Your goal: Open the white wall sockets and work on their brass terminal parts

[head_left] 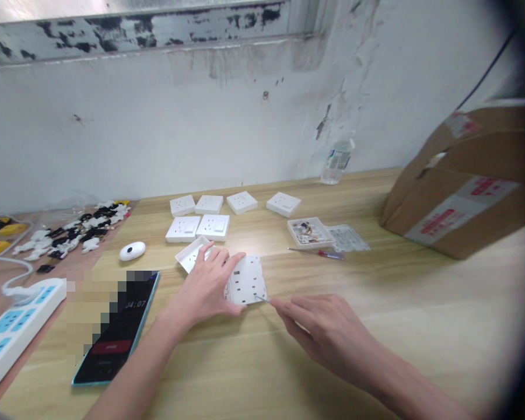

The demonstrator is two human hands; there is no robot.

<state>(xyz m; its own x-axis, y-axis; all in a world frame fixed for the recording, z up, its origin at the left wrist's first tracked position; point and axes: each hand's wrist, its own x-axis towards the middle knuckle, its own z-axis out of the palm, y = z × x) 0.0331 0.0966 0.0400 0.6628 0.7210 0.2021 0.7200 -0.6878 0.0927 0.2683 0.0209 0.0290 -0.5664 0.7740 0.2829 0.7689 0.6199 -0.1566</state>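
My left hand (207, 286) lies on a white socket plate (247, 280) on the wooden table (376, 326), fingers pressing its left edge and holding it flat. My right hand (319, 326) is closed in a pinch on a thin metal tool (262, 298), whose tip touches the plate's lower right edge. A white cover frame (188, 255) lies just behind my left hand.
Several white wall switches and sockets (212, 224) lie in rows behind. A small parts tray (310, 231), a red-handled screwdriver (321, 252), a phone (120, 329), a power strip (13, 329), a cardboard box (468, 186) and a water bottle (338, 160) stand around.
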